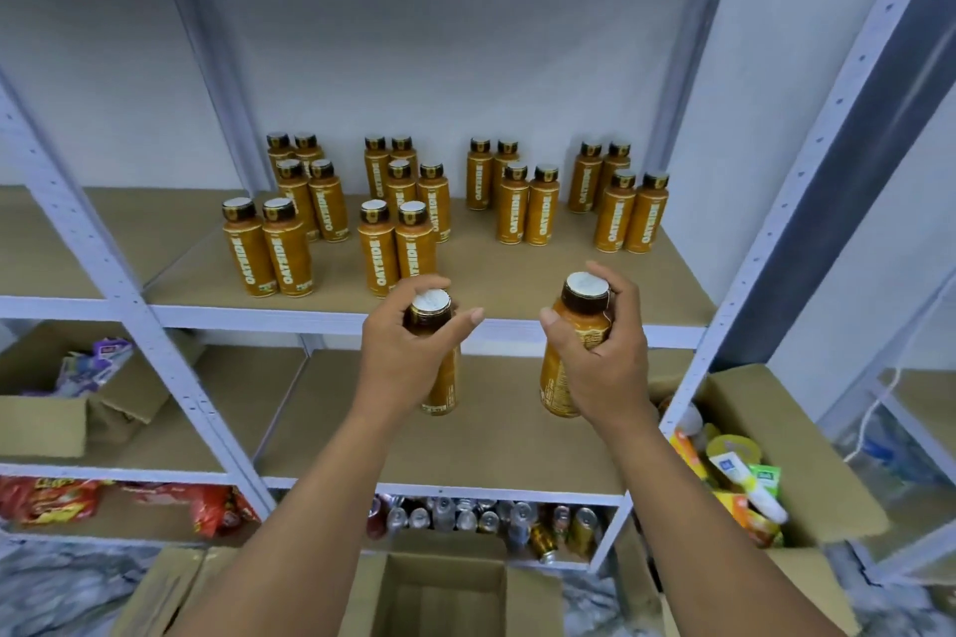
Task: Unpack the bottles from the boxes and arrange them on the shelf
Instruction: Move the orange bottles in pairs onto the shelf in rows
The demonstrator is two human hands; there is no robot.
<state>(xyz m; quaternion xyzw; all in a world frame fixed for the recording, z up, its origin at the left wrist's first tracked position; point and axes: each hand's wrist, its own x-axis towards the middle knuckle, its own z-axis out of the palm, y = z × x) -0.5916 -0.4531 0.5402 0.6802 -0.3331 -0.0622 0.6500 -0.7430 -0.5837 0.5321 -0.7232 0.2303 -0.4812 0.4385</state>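
Orange OATSIDE bottles (287, 254) on shelf (517, 274)

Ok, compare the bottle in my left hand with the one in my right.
The left bottle is mostly hidden by the left hand, only cap and a strip of body showing; the right bottle shows most of its side beside the right hand. The right bottle is held higher than the left bottle. Both are orange with dark, white-topped caps; neither is on the shelf yet.
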